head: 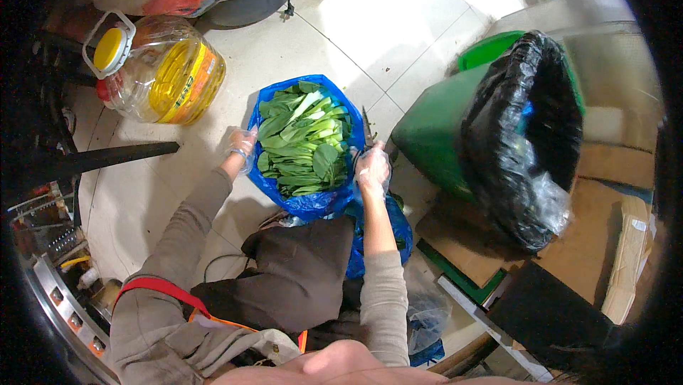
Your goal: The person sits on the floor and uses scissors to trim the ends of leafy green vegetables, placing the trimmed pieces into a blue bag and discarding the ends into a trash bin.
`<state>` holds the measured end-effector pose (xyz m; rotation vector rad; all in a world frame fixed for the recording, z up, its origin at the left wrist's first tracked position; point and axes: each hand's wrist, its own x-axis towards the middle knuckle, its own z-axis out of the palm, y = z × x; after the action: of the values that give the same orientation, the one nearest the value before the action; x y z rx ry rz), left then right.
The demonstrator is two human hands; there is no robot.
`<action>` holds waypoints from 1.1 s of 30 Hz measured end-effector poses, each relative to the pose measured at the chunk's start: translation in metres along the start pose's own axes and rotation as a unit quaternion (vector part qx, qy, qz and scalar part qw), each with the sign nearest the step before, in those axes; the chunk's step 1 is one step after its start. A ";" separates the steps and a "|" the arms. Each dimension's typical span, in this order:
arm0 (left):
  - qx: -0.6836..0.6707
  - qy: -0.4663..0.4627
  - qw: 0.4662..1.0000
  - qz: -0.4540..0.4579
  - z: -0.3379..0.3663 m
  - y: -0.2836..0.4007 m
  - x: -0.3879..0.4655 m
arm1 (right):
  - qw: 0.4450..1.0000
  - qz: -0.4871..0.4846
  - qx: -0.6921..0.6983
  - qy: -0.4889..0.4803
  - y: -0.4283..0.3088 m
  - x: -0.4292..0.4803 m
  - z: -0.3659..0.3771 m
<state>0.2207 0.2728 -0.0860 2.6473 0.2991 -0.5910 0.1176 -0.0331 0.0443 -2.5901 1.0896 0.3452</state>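
Observation:
An open blue plastic bag (292, 205) stands on the tiled floor before me, filled with leafy bok choy (301, 137) whose pale stems face right. My left hand (243, 141), in a clear plastic glove, grips the bag's left edge. At the opposite edge is my right hand (372, 167), also gloved, closed around what look like scissors (366, 126) with a dark handle and the blade pointing away from me. The right hand's fingers are against the bag's rim; whether they pinch it too is hidden.
A second blue bag (403, 225) with greens lies under my right forearm. To the right, a green bin (440, 123) with a black liner (493, 145) leans over cardboard (579, 241). At upper left are a large oil bottle (179, 83) and a dark stool leg (133, 154).

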 end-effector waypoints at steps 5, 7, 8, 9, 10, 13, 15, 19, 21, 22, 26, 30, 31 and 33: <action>0.124 0.210 0.967 0.074 -0.009 0.033 -0.017 | 0.998 -0.058 0.032 0.020 0.023 0.015 0.011; 0.096 0.178 0.973 0.108 -0.001 0.032 -0.015 | 0.997 -0.052 0.054 0.030 0.030 0.014 0.007; 0.148 0.110 0.980 0.068 0.008 0.029 -0.012 | 0.995 -0.065 0.071 0.036 0.032 0.013 0.005; 0.116 0.065 0.989 0.067 0.015 0.023 -0.006 | 0.995 -0.065 0.074 0.034 0.033 0.012 0.003; 0.084 0.039 0.992 0.081 0.020 0.013 0.002 | 0.995 -0.062 0.075 0.029 0.033 0.011 0.002; 0.041 0.044 0.996 0.067 0.034 -0.008 0.020 | 0.993 -0.077 0.089 0.014 0.034 0.007 0.002; -0.053 0.084 0.989 0.112 0.031 -0.016 0.025 | 0.992 -0.072 0.099 0.004 0.038 0.002 0.000; -0.144 0.123 0.966 0.175 -0.012 -0.013 0.026 | 0.988 -0.086 0.120 0.045 0.058 -0.008 -0.015; -0.229 0.098 0.951 0.184 -0.042 0.000 0.023 | 0.992 -0.046 0.107 0.058 0.069 -0.010 -0.024; -0.256 0.103 0.940 0.202 -0.055 0.008 0.017 | 0.991 -0.055 0.087 0.081 0.075 -0.012 -0.027; -0.247 0.126 0.914 0.298 -0.090 0.036 -0.003 | 0.979 -0.069 0.122 0.148 0.089 -0.022 -0.025; -0.464 -0.049 0.817 0.338 -0.076 0.046 -0.007 | 0.983 -0.042 0.115 0.134 0.095 -0.033 -0.011; -0.436 -0.041 0.853 0.285 -0.070 0.044 -0.004 | 0.990 -0.011 0.091 0.106 0.095 -0.034 -0.009; -0.374 -0.021 0.910 0.178 -0.057 0.042 0.002 | 0.992 -0.004 0.077 0.098 0.095 -0.036 -0.006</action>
<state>0.2548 0.2605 -0.0250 1.8730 0.0078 -0.3173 0.0246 -0.0751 0.0445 -2.5300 1.1202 0.0042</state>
